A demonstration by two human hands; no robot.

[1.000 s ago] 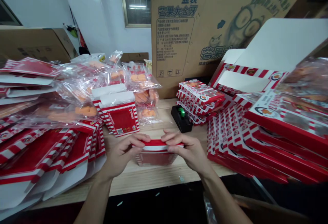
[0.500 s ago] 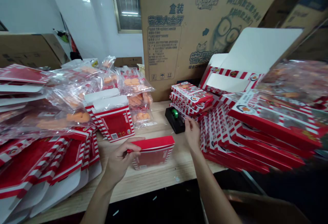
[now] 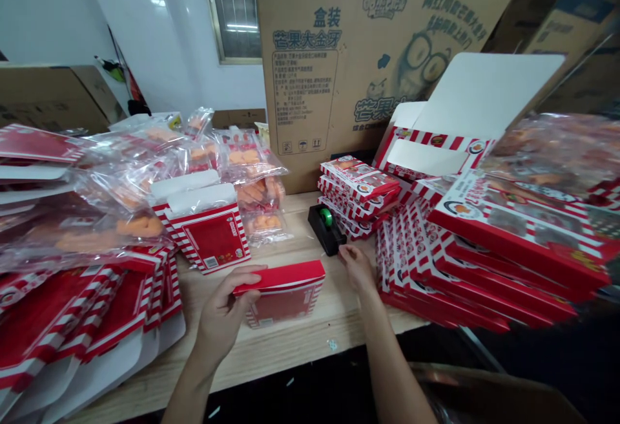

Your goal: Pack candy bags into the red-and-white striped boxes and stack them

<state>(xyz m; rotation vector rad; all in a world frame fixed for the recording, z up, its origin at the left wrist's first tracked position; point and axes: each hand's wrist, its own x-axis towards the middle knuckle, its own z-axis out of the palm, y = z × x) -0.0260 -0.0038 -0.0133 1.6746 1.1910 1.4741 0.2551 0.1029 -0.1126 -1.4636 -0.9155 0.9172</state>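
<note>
My left hand [image 3: 223, 311] grips the left end of a closed red-and-white striped box [image 3: 285, 291] that stands on edge on the wooden table [image 3: 290, 340]. My right hand [image 3: 356, 267] is at the near end of a small black tape dispenser [image 3: 327, 230] with a green roll. Its fingers are pinched together just below the dispenser, and I cannot make out anything between them. An open box with white flaps [image 3: 208, 227] stands upright behind the held box.
Flat unfolded red cartons [image 3: 72, 314] and clear bags of orange snacks [image 3: 135, 185] are piled on the left. Stacks of filled boxes [image 3: 358, 185] and a long slanted row of boxes [image 3: 460, 275] fill the right. A large brown carton [image 3: 368, 42] stands behind.
My right hand left the top of the box and reached right to the tape dispenser, then drew back slightly toward its near end. My left hand kept hold of the box.
</note>
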